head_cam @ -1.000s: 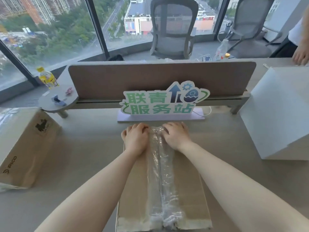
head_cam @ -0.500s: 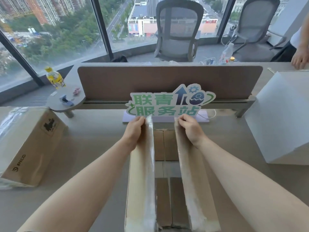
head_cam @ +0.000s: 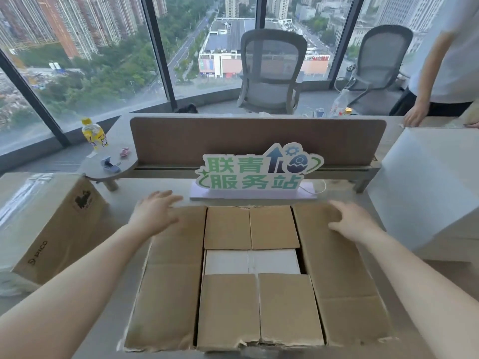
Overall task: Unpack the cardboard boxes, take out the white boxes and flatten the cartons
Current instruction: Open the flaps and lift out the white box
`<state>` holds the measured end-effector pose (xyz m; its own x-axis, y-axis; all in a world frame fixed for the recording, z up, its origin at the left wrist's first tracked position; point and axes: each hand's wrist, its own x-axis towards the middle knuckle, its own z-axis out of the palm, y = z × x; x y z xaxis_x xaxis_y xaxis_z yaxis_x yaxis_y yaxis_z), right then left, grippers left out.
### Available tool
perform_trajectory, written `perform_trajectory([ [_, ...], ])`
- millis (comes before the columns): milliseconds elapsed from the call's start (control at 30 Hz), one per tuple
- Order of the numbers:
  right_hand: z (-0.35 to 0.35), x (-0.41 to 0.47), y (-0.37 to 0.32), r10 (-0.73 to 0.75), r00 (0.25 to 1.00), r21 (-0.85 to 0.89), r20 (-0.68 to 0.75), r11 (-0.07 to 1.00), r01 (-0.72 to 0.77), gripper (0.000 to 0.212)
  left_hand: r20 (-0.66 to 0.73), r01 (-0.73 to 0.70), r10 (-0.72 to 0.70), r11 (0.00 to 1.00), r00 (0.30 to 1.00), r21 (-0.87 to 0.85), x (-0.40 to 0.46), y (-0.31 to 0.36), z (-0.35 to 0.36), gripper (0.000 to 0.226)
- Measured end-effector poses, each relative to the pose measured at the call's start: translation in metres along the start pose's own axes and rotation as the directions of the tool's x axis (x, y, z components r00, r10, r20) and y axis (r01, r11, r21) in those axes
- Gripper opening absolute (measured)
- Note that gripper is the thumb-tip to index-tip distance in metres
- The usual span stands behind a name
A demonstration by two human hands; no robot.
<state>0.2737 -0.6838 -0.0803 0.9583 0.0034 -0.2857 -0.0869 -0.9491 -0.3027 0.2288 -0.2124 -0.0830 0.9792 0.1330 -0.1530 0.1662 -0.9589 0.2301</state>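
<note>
Left grip: left hand [head_cam: 155, 216] open, fingers spread and slightly blurred, resting on the far end of the carton's left outer flap [head_cam: 171, 275]; holds nothing.
Right grip: right hand [head_cam: 352, 221] open, fingers loosely extended, thumb along the far part of the right outer flap [head_cam: 342, 275]; palm on the cardboard, nothing pinched.
Carton: brown cardboard carton [head_cam: 259, 343] sits on the worktop [head_cam: 124, 193] directly in front of the person; both long flaps are folded outward and lie nearly flat to either side.
Inner flaps: far inner flap [head_cam: 251, 226] and near inner flap [head_cam: 259, 307] are both folded down over the opening, each with a centre crease; a gap is left between them.
White boxes: white boxes [head_cam: 252, 261] show through that gap, inside the carton, two tops side by side with a seam between them.
Second carton: another brown carton [head_cam: 49, 224], taped shut, printed "PICO" on its side, stands at the left of the worktop, well apart from the open one.
Large white box: a big white box [head_cam: 427, 187] stands at the right of the worktop, tilted in view.
Sign: green-lettered sign [head_cam: 259, 169] on a pale base stands just beyond the open carton, in front of the brown divider panel [head_cam: 259, 136].
Side shelf: yellow bottle [head_cam: 94, 134] on a small rounded shelf [head_cam: 103, 167] to the left.
Background: two grey mesh chairs [head_cam: 269, 71] by the windows; another person [head_cam: 445, 60] in a white top stands far right, hand on the far desk.
</note>
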Motion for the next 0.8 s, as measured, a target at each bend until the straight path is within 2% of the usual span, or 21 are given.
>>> perform_trajectory([
  [33, 0.013, -0.005, -0.002, 0.015, 0.999, -0.008, 0.029, 1.000, -0.015, 0.065, 0.057, -0.041, 0.039, 0.999, 0.998, 0.025, -0.004, 0.010, 0.006, 0.061],
  [100, 0.040, -0.017, -0.011, 0.035, 0.995, 0.063, 0.088, 0.997, -0.041, 0.065, 0.166, -0.060, 0.070, 0.996, 0.984, -0.067, -0.011, 0.031, 0.028, 0.068],
  [167, 0.062, -0.027, -0.026, 0.022, 0.983, 0.290, 0.185, 0.954, -0.076, 0.069, 0.240, 0.004, 0.051, 0.975, 0.969, -0.224, -0.017, 0.052, 0.047, 0.085],
  [200, 0.070, -0.033, -0.035, -0.009, 0.975, 0.443, 0.223, 0.892, -0.093, 0.066, 0.263, 0.048, 0.042, 0.943, 0.964, -0.328, -0.021, 0.060, 0.056, 0.094],
  [267, 0.083, -0.042, -0.047, -0.078, 0.966, 0.659, 0.246, 0.744, -0.108, 0.052, 0.265, 0.099, 0.037, 0.871, 0.963, -0.481, -0.024, 0.069, 0.070, 0.111],
  [367, 0.094, -0.046, -0.050, -0.108, 0.972, 0.720, 0.207, 0.690, -0.076, 0.038, 0.225, 0.092, 0.030, 0.855, 0.974, -0.511, -0.029, 0.072, 0.080, 0.127],
  [533, 0.095, -0.058, -0.044, -0.116, 0.972, 0.650, 0.203, 0.759, -0.046, 0.051, 0.225, 0.019, 0.090, 0.897, 0.970, -0.442, -0.040, 0.063, 0.084, 0.139],
  [633, 0.092, -0.060, -0.041, -0.081, 0.977, 0.567, 0.197, 0.822, -0.046, 0.062, 0.225, 0.006, 0.075, 0.942, 0.971, -0.336, -0.047, 0.061, 0.081, 0.137],
  [733, 0.085, -0.061, -0.044, -0.021, 0.993, 0.328, 0.116, 0.944, -0.019, 0.080, 0.111, -0.024, 0.041, 0.988, 0.993, -0.152, -0.055, 0.065, 0.072, 0.122],
  [800, 0.083, -0.065, -0.046, -0.012, 0.999, 0.164, 0.039, 0.986, 0.006, 0.092, -0.007, -0.080, 0.080, 0.996, 0.997, -0.043, -0.060, 0.068, 0.069, 0.112],
])
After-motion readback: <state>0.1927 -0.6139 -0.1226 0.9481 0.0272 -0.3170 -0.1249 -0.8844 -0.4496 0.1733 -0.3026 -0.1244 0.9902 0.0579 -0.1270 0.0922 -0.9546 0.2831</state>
